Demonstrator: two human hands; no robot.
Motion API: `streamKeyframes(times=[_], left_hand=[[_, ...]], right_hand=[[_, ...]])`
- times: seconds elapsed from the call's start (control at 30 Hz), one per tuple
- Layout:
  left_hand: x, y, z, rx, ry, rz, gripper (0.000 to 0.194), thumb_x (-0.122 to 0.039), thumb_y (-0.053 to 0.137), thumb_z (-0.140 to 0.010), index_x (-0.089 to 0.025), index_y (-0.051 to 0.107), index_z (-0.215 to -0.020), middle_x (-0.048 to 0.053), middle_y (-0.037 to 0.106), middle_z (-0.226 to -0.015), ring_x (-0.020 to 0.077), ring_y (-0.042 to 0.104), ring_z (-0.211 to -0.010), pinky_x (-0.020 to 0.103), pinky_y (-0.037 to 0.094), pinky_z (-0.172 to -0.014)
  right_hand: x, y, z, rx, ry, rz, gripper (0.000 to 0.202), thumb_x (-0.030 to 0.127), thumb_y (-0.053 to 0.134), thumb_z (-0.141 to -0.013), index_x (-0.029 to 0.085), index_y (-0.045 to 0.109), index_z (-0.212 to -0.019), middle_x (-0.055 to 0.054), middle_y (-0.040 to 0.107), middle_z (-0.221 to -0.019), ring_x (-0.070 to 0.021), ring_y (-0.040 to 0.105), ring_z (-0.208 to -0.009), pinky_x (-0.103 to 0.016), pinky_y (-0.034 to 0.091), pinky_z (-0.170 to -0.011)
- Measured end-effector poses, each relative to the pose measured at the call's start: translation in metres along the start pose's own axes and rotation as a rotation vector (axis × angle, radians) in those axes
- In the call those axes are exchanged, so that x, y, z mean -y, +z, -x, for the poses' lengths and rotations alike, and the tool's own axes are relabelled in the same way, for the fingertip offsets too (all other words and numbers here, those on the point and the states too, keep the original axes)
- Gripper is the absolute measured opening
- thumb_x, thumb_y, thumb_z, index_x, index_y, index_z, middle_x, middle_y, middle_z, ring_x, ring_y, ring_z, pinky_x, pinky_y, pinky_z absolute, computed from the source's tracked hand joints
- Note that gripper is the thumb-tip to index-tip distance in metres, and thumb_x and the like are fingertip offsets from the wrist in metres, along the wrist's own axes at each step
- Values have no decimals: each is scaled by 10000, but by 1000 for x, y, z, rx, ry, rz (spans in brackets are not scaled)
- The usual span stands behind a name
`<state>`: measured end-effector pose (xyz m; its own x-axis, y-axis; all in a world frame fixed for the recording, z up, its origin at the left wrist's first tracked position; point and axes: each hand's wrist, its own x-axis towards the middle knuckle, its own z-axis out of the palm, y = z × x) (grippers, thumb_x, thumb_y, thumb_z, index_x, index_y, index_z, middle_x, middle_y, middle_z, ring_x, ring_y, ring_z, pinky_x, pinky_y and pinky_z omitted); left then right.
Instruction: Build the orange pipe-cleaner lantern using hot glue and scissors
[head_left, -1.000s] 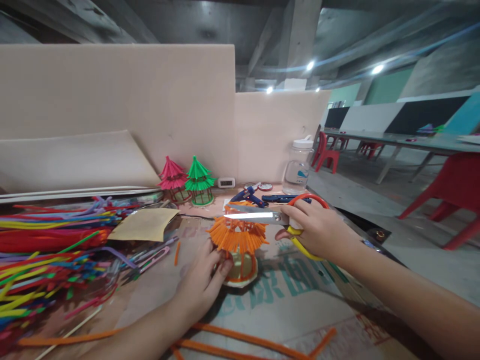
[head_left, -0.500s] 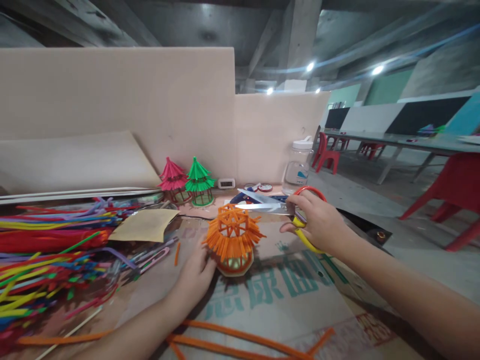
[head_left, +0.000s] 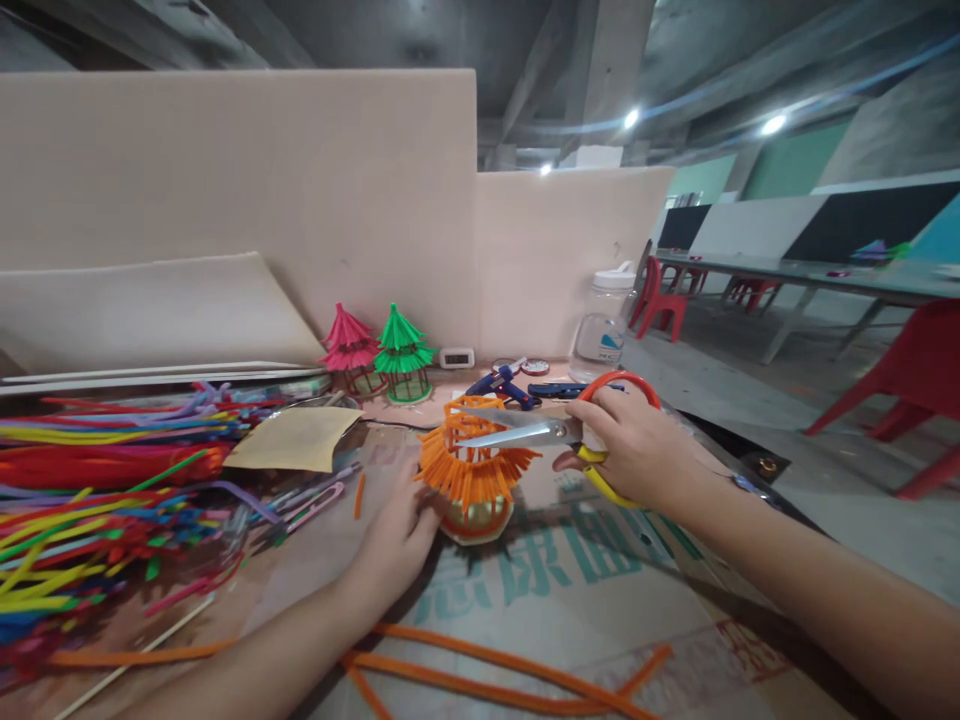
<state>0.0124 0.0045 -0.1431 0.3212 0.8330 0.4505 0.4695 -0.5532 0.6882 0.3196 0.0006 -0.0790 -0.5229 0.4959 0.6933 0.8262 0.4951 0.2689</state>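
Observation:
An orange pipe-cleaner pavilion model stands on the cardboard, its roof a skirt of short strips below an openwork ring. My left hand grips its left side, the fingertips partly hidden behind it. My right hand is closed round the red and yellow handles of a pair of scissors. The blades point left and lie over the model's upper ring, slightly apart; whether they touch it I cannot tell. Long orange pipe cleaners lie in front of the model.
Bundles of coloured pipe cleaners fill the left side. Behind stand a pink model, a green model, a small digital clock, a blue glue gun and a water bottle. A yellow sheet lies left of centre.
The scissors have come down onto the model's top ring, and their blades have closed partway. My left hand stays at the model's side. The view has shifted slightly.

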Motion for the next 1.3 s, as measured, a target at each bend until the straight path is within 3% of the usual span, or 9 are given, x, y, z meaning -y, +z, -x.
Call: streamKeyframes(times=[0.23, 0.4, 0.6, 0.83, 0.97, 1.07, 1.2, 1.3], left_hand=[[3, 1, 3, 7, -4, 3, 137, -213, 475, -876, -206, 574, -782, 100, 652, -1097, 273, 592, -1108, 446, 512, -979], [7, 2, 1, 15, 10, 12, 205, -231, 475, -900, -174, 648, -994, 121, 649, -1161, 289, 556, -1217, 484, 443, -1080], [13, 2, -2, 18, 24, 28, 322, -236, 439, -934, -155, 648, -1164, 144, 676, -1168, 298, 571, -1220, 511, 412, -1108], [1, -1, -3, 16, 70, 36, 417, -115, 425, -888, -195, 599, -1259, 110, 551, -1385, 263, 430, -1367, 471, 368, -1157], [-2, -2, -3, 2, 76, 22, 416, -88, 437, -859, -195, 631, -1211, 103, 559, -1350, 264, 466, -1317, 466, 398, -1135], [-4, -2, -2, -11, 103, -15, 448, -61, 432, -831, -195, 640, -1204, 97, 556, -1338, 263, 479, -1301, 461, 414, -1126], [-5, -3, -1, -17, 174, -70, 466, -46, 433, -836, -230, 649, -1206, 81, 550, -1327, 258, 502, -1265, 456, 441, -1099], [-6, -3, 0, -19, 217, -88, 482, -24, 446, -825, -250, 649, -1200, 77, 557, -1278, 249, 510, -1231, 437, 462, -1063]], right_hand=[[0, 2, 3, 18, -2, 11, 428, 523, 539, -948, 127, 635, -1078, -141, 663, -905, -252, 570, -771, -353, 436, -670], [-1, -2, 1, 30, 128, -102, 447, 564, 534, -936, 155, 613, -1098, -135, 668, -951, -257, 615, -790, -354, 464, -674], [-4, 0, -3, 174, 413, -235, 352, 522, 585, -917, 186, 602, -1019, -79, 682, -876, -229, 622, -735, -313, 444, -603], [-4, 19, 4, 280, 509, -353, 358, 459, 628, -898, 190, 597, -1131, -53, 667, -883, -203, 614, -702, -295, 438, -609], [2, 30, 11, 431, 470, -426, 450, 369, 634, -894, 173, 543, -1289, -112, 667, -1047, -236, 635, -863, -328, 480, -711], [11, 40, 18, 527, 422, -427, 448, 299, 647, -861, 138, 572, -1273, -157, 658, -1101, -272, 628, -985, -367, 491, -822], [17, 47, 23, 551, 387, -433, 483, 283, 681, -838, 135, 591, -1288, -154, 666, -1051, -283, 647, -977, -378, 495, -851], [13, 40, 19, 515, 359, -444, 374, 251, 674, -855, 164, 642, -1217, -132, 674, -1051, -273, 639, -998, -381, 486, -882]])
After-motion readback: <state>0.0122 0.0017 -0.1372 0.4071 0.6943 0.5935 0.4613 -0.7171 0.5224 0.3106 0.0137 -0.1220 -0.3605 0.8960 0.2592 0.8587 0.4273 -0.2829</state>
